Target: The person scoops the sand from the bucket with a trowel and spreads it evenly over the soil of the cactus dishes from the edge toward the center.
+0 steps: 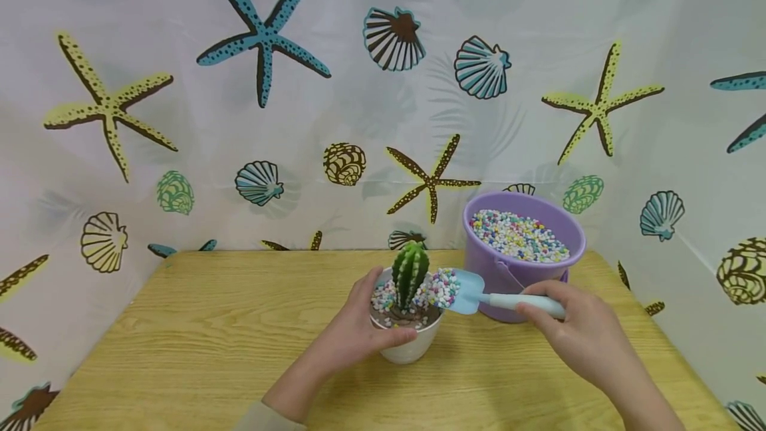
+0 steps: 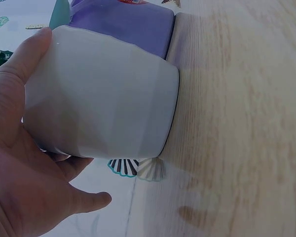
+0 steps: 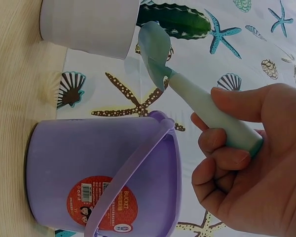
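Observation:
A green cactus [image 1: 410,275] stands in a white pot [image 1: 409,349], with brown soil and many-coloured pebbles around its base. My left hand [image 1: 365,328] holds the pot by its left side, thumb along the near rim; the left wrist view shows the pot's plain wall [image 2: 103,94]. In my right hand [image 1: 577,331] is the handle of a light blue trowel [image 1: 470,292], fingers curled round it. The blade carries a heap of pebbles [image 1: 444,288], and its tip is at the pot's right rim. From the right wrist, the trowel [image 3: 202,101] appears side-on beside the cactus.
Behind and right of the pot stands a purple bucket [image 1: 523,218], holding many coloured pebbles [image 1: 517,237]. Its handle hangs at the front. The wooden table [image 1: 227,324] meets a patterned cloth [image 1: 335,105] at the back and sides.

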The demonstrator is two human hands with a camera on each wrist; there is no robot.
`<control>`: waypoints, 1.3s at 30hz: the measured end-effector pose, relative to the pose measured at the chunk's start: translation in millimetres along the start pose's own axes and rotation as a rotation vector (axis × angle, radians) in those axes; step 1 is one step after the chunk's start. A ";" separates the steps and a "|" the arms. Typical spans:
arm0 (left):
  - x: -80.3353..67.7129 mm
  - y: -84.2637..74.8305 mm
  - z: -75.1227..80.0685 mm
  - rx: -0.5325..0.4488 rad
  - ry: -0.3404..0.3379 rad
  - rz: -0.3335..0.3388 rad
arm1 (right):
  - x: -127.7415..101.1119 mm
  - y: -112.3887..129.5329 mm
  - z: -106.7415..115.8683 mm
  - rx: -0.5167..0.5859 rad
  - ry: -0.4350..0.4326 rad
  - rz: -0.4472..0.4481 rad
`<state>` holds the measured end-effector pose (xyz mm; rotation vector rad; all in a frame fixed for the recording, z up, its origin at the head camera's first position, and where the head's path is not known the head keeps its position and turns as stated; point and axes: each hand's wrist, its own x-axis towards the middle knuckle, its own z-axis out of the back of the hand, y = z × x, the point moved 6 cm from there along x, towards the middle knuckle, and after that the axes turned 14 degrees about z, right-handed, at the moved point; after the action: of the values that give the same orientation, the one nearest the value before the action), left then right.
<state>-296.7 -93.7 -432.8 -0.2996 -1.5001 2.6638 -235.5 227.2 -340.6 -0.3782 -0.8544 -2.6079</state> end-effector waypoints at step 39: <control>-0.9 -2.7 -6.1 -0.022 -0.107 0.000 | 10.4 14.3 -6.7 -0.080 0.031 0.086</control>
<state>-294.6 -87.4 -433.4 -0.1600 -1.5592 2.7050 -239.6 209.6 -334.7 -0.3869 -0.7099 -2.5671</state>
